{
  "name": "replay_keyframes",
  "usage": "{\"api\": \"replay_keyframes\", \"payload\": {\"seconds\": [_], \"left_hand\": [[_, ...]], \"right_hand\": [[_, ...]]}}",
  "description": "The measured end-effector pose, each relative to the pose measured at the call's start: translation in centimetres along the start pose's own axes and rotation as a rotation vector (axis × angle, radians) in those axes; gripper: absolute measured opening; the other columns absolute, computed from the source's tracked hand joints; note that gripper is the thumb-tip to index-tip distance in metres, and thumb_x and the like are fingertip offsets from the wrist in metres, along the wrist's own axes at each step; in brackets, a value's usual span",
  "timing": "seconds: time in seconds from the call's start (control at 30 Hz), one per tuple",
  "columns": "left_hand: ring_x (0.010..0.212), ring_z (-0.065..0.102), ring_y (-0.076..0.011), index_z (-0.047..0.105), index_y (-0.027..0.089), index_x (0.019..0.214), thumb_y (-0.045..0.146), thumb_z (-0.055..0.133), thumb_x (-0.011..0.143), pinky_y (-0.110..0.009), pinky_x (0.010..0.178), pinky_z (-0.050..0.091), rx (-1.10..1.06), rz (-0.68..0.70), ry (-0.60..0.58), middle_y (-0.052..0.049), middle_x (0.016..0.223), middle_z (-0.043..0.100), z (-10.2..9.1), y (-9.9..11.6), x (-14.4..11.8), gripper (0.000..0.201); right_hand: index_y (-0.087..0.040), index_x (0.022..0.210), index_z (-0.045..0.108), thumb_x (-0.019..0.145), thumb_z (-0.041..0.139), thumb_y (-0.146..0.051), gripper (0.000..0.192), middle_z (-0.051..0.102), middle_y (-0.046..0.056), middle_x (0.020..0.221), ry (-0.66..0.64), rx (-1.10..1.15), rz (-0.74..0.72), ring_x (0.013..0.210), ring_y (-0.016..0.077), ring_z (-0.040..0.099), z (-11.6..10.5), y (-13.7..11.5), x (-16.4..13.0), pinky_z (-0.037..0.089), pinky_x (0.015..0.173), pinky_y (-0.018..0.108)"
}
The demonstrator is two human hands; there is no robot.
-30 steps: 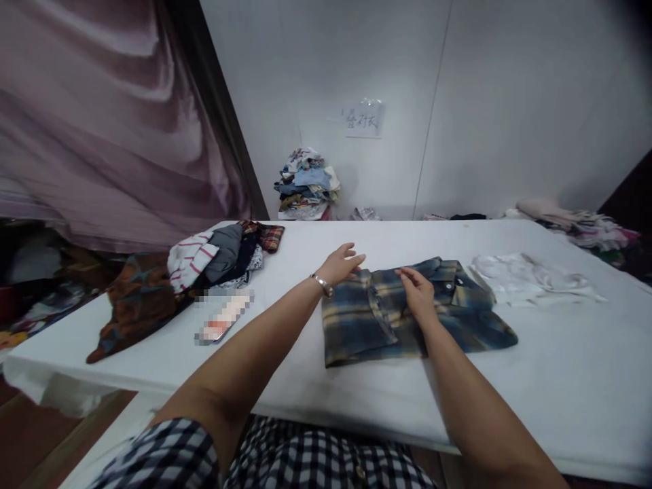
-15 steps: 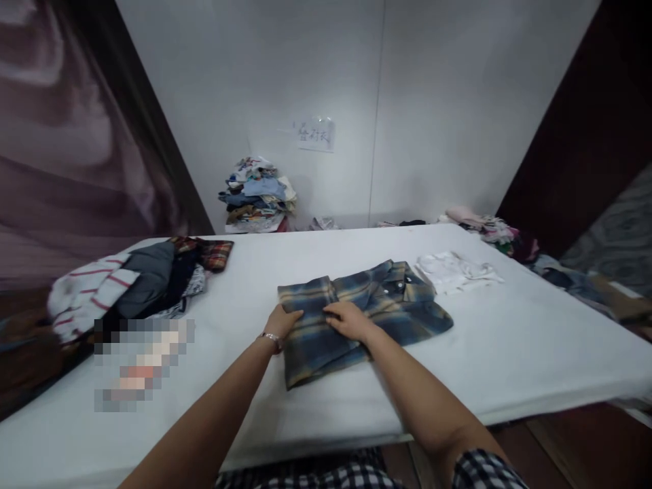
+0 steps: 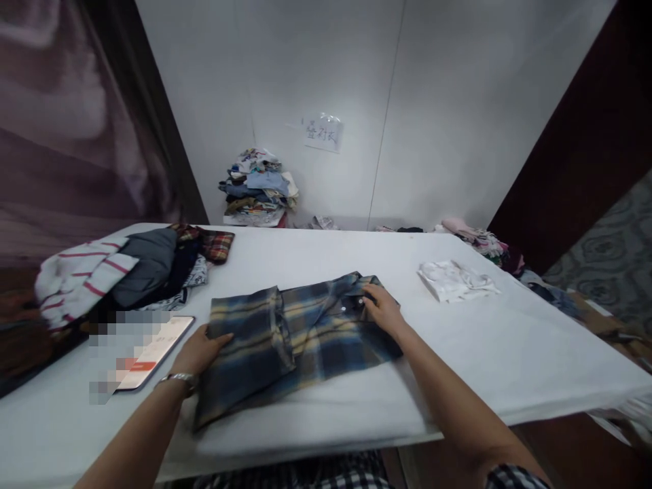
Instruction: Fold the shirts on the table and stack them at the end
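Note:
A blue, yellow and dark plaid shirt (image 3: 316, 346) lies partly folded on the white table, its buttoned collar end to the right and a folded-over section on the left. My left hand (image 3: 202, 348) grips the shirt's left edge, thumb on top and the other fingers hidden. At the collar end, beside the buttons, my right hand (image 3: 381, 309) is closed on the cloth. A folded white garment (image 3: 456, 280) rests apart from the shirt, farther right.
A phone (image 3: 155, 353), partly blurred, lies left of my left hand. Piled clothes (image 3: 147, 268) cover the table's left side. Against the wall stands a tall clothes stack (image 3: 259, 193). More garments (image 3: 481, 238) lie along the far right edge of the white table (image 3: 509, 353).
The plaid shirt has shifted left and toward me, with my left hand at its left edge. My right hand has moved from the folded section to the collar end.

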State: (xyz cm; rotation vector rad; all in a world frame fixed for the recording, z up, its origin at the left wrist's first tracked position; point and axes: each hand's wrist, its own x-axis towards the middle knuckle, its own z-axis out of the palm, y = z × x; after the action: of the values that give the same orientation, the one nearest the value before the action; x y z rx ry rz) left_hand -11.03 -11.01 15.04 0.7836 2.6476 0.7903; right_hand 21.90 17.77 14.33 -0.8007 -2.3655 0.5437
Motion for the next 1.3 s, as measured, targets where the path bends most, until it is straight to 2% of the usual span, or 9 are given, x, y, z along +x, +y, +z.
{"api": "replay_keyframes", "payload": {"seconds": [0.17, 0.27, 0.37, 0.5, 0.6, 0.7, 0.83, 1.1, 1.3], "left_hand": [[0.097, 0.066, -0.0280, 0.057, 0.015, 0.105, 0.041, 0.062, 0.074, -0.035, 0.083, 0.050, -0.030, -0.095, -0.006, -0.013, 0.107, 0.069, 0.7, 0.7, -0.4, 0.041], [0.098, 0.065, -0.0267, 0.055, 0.016, 0.108, 0.041, 0.060, 0.075, -0.033, 0.081, 0.049, -0.038, -0.094, -0.016, -0.013, 0.109, 0.069, 0.7, 0.8, -0.9, 0.042], [0.096, 0.066, -0.0268, 0.056, 0.018, 0.105, 0.044, 0.060, 0.074, -0.032, 0.076, 0.049, -0.021, -0.113, -0.003, -0.012, 0.105, 0.070, 0.7, 0.8, -1.2, 0.041], [0.093, 0.066, -0.0274, 0.057, 0.017, 0.104, 0.046, 0.061, 0.073, -0.033, 0.074, 0.048, -0.080, -0.110, 0.016, -0.012, 0.102, 0.070, 0.7, 0.6, -1.5, 0.043], [0.094, 0.066, -0.0259, 0.056, 0.016, 0.108, 0.047, 0.062, 0.073, -0.032, 0.077, 0.049, -0.132, -0.092, 0.008, -0.013, 0.106, 0.070, 0.8, 0.3, -1.5, 0.047], [0.096, 0.066, -0.0248, 0.056, 0.016, 0.112, 0.048, 0.062, 0.073, -0.031, 0.079, 0.049, -0.159, -0.073, 0.005, -0.012, 0.109, 0.069, 0.9, -0.1, -1.5, 0.050], [0.095, 0.066, -0.0270, 0.055, 0.015, 0.114, 0.050, 0.062, 0.074, -0.033, 0.077, 0.049, -0.123, -0.064, 0.007, -0.013, 0.107, 0.069, 0.9, -0.3, -1.4, 0.054], [0.100, 0.064, -0.0285, 0.055, 0.016, 0.115, 0.049, 0.062, 0.073, -0.035, 0.082, 0.048, -0.157, -0.059, -0.008, -0.014, 0.112, 0.068, 0.8, -0.1, -1.4, 0.054], [0.098, 0.065, -0.0280, 0.056, 0.016, 0.112, 0.049, 0.063, 0.072, -0.036, 0.082, 0.049, -0.166, -0.066, 0.000, -0.013, 0.109, 0.069, 0.8, -0.1, -1.2, 0.051]], "right_hand": [[-0.018, 0.130, 0.054, 0.088, 0.050, -0.032, 0.044, 0.046, 0.014, 0.142, -0.285, -0.346, 0.152, 0.135, 0.0282, 0.036, 0.0, 0.8, -1.2, 0.030, 0.108, 0.050], [-0.014, 0.131, 0.052, 0.087, 0.051, -0.029, 0.047, 0.041, 0.017, 0.145, -0.152, -0.322, 0.135, 0.139, 0.0306, 0.029, 0.1, -1.7, -1.1, 0.024, 0.111, 0.053], [-0.016, 0.134, 0.050, 0.088, 0.051, -0.034, 0.050, 0.042, 0.014, 0.145, -0.120, 0.052, -0.011, 0.137, 0.0271, 0.034, 1.6, -7.6, -0.7, 0.026, 0.112, 0.048], [-0.028, 0.141, 0.041, 0.087, 0.055, -0.042, 0.057, 0.040, 0.006, 0.147, -0.360, 0.678, -0.066, 0.132, 0.0227, 0.042, 6.1, -16.6, -1.5, 0.037, 0.107, 0.044], [-0.031, 0.144, 0.034, 0.085, 0.059, -0.040, 0.065, 0.037, 0.006, 0.149, -0.491, 0.853, -0.031, 0.132, 0.0226, 0.041, 9.8, -19.8, -2.2, 0.039, 0.105, 0.044], [-0.026, 0.143, 0.037, 0.081, 0.063, -0.033, 0.067, 0.033, 0.009, 0.151, -0.465, 0.650, 0.080, 0.137, 0.0246, 0.035, 11.6, -19.2, -2.5, 0.034, 0.109, 0.045], [-0.019, 0.143, 0.039, 0.082, 0.059, -0.029, 0.065, 0.032, 0.012, 0.151, -0.366, 0.364, 0.157, 0.140, 0.0272, 0.027, 10.5, -16.9, -3.2, 0.026, 0.113, 0.047], [-0.014, 0.146, 0.032, 0.091, 0.047, -0.039, 0.062, 0.018, 0.013, 0.156, -0.299, 0.118, -0.217, 0.145, 0.0261, 0.010, 8.1, -19.4, -4.3, 0.018, 0.116, 0.049], [-0.007, 0.140, 0.041, 0.088, 0.054, -0.045, 0.066, 0.033, 0.022, 0.149, -0.582, -0.006, -0.146, 0.141, 0.0334, 0.023, 9.3, -19.9, -4.3, 0.021, 0.114, 0.051]]}}
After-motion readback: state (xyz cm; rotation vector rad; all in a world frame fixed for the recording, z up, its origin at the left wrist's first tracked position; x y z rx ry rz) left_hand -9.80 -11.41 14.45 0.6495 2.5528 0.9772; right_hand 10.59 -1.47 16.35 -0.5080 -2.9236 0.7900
